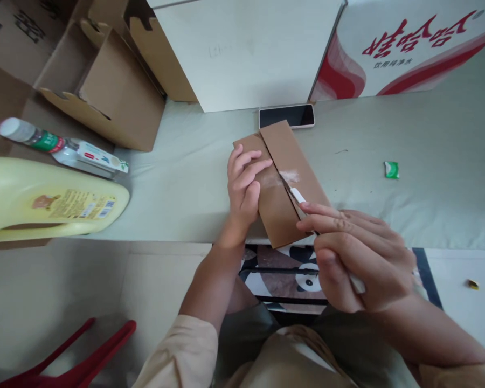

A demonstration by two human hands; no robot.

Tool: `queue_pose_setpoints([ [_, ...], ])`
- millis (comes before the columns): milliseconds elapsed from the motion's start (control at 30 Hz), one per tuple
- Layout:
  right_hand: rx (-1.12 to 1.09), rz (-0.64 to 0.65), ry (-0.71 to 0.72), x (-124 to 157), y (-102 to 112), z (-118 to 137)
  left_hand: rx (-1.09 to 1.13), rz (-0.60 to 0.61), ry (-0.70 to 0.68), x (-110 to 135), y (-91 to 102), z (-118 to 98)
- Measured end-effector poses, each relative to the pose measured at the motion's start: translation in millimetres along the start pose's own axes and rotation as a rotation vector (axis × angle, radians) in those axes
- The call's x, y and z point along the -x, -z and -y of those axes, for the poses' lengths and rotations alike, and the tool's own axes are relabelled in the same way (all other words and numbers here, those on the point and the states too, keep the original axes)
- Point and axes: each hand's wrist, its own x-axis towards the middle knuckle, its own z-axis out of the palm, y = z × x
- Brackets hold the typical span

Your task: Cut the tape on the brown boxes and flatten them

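A small brown cardboard box (pixel 281 218) lies at a slant near the table's front edge, its top flaps meeting along a dark seam. Over the left flap my left hand (pixel 244 180) lies with its fingers spread and resting on the cardboard. My right hand (pixel 358 248) is closed around a utility knife (pixel 297 195) with a white body. The knife's thin blade reaches the seam, beside a pale scuffed patch on the right flap. How deep the tip sits I cannot tell.
Behind the box lies a phone (pixel 286 116), in front of white cartons (pixel 254 54). Open cardboard boxes (pixel 121 81), a clear bottle (pixel 68 148) and a yellow jug (pixel 52 199) stand or lie left. A green-white packet (pixel 392 170) lies right. A red chair (pixel 101 350) is lower left.
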Motion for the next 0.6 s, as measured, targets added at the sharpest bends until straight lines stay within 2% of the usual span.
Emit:
queue_pose_setpoints([
  [200,-0.02,-0.033,-0.03,-1.3,-6.4,-1.0,0.108,-0.038,-0.058,-1.0,-0.7,-1.1],
  [433,-0.051,-0.127,-0.007,0.8,-20.2,-15.8,0.004,0.001,0.025,-1.3,0.4,-0.6],
  [500,-0.06,-0.1,-0.009,-0.1,-15.1,-13.9,0.002,-0.008,0.022,-2.3,0.4,-0.5],
  [600,-0.092,-0.032,-0.053,1.1,4.7,-1.9,0.006,-0.016,0.005,-3.0,0.1,0.1],
])
